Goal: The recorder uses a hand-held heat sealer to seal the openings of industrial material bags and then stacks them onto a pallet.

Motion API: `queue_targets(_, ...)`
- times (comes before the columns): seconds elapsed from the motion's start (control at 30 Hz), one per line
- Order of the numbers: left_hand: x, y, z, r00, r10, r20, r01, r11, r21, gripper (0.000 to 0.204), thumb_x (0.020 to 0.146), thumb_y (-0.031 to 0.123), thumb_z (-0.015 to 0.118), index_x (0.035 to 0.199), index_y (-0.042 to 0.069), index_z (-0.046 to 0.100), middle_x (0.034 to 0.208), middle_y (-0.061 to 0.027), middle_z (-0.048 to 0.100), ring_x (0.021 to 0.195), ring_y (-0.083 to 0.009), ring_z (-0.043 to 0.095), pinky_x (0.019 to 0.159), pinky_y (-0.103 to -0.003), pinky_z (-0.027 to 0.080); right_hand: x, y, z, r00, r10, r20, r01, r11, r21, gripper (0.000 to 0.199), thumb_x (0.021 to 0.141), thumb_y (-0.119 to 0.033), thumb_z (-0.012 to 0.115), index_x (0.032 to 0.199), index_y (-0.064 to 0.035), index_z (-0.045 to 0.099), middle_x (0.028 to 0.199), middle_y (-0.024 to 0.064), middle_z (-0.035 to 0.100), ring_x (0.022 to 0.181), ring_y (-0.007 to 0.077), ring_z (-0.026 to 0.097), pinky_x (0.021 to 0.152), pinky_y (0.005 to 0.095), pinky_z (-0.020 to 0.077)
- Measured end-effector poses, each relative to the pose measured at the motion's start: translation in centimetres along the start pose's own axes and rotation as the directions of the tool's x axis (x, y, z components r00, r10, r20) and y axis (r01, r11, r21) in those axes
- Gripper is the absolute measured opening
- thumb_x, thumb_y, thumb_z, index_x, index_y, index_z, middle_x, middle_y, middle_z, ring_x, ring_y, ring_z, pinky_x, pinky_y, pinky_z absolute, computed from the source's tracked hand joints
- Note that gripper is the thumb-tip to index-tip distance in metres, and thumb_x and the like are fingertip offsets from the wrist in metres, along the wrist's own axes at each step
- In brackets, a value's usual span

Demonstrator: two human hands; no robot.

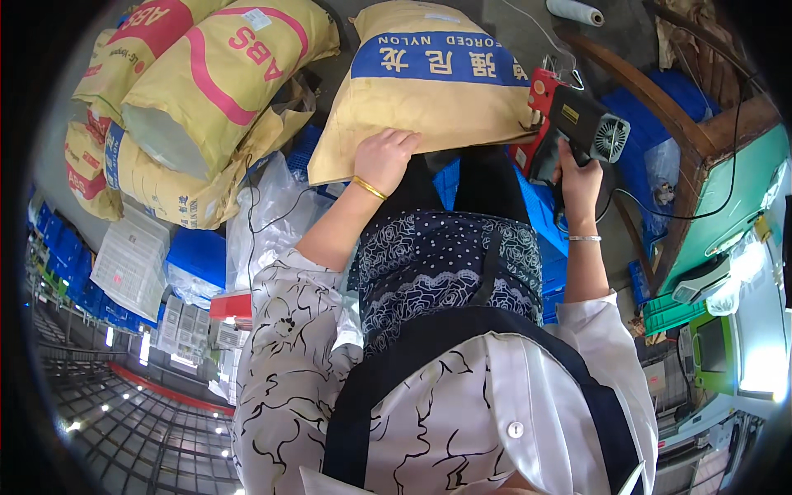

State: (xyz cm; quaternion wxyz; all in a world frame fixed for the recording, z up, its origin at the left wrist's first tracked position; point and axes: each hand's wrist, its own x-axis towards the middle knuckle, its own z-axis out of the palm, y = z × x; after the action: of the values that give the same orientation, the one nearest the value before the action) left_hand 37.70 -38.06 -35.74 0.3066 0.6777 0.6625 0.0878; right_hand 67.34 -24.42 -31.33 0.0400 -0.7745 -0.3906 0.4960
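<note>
A large tan paper sack (437,107) with a blue printed band lies in front of me, its near edge toward my body. My left hand (386,157) is closed on that near edge, left of its middle. In my right hand (580,177) is the grip of a portable bag-sewing machine (557,120) with a red body and a black, finned motor housing. Its red head meets the right end of the sack's near edge. The needle area is hidden from view. White thread runs up from the machine.
Several filled yellow sacks (223,74) are stacked at the left. A white thread cone (575,11) lies at the far right. A wooden-framed green table (726,198) stands at the right, with the machine's black cord nearby. Clear plastic (268,206) and a blue bin (195,260) are at my left.
</note>
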Motion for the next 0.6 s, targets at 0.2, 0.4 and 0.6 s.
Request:
queue_targets(0.2,-0.4,0.6,-0.6,0.997,0.017,0.070,-0.021,0.998,0.057,0.025,0.077,0.009,0.058,0.097,0.012,0.071,0.099,-0.0011,0.071,0.093,-0.0179,0.066,0.076,-0.031,0.054,-0.9,-0.2,2.0,0.999,-0.031,0.013,0.030,0.996,0.079,0.028,0.090,-0.024,0.069,0.075,-0.0017,0.060,0.055,0.0019,0.056,0.045,0.0102,0.052,0.045,0.0262,0.0413)
queue_targets(0.4,-2.8,1.3,-3.5,0.988,-0.073,0.136,0.039,0.971,0.238,0.035,0.080,0.012,0.057,0.114,0.010,0.064,0.124,-0.0054,0.061,0.118,-0.0217,0.055,0.104,-0.041,0.039,-1.3,-0.1,2.9,1.000,-0.006,0.022,0.004,0.993,0.117,0.025,0.088,-0.022,0.071,0.081,0.0007,0.063,0.056,0.0021,0.057,0.046,0.0094,0.052,0.044,0.0257,0.0395)
queue_targets(0.6,-4.4,-0.6,-3.5,0.994,-0.094,0.051,0.073,0.946,0.317,0.040,0.081,0.010,0.054,0.120,0.011,0.063,0.128,-0.0047,0.060,0.120,-0.0221,0.054,0.105,-0.042,0.038,-1.1,-1.0,3.3,1.000,-0.005,0.003,0.005,0.998,0.059,0.027,0.090,-0.024,0.068,0.078,-0.0013,0.060,0.055,0.0023,0.056,0.045,0.0098,0.052,0.043,0.0256,0.0402)
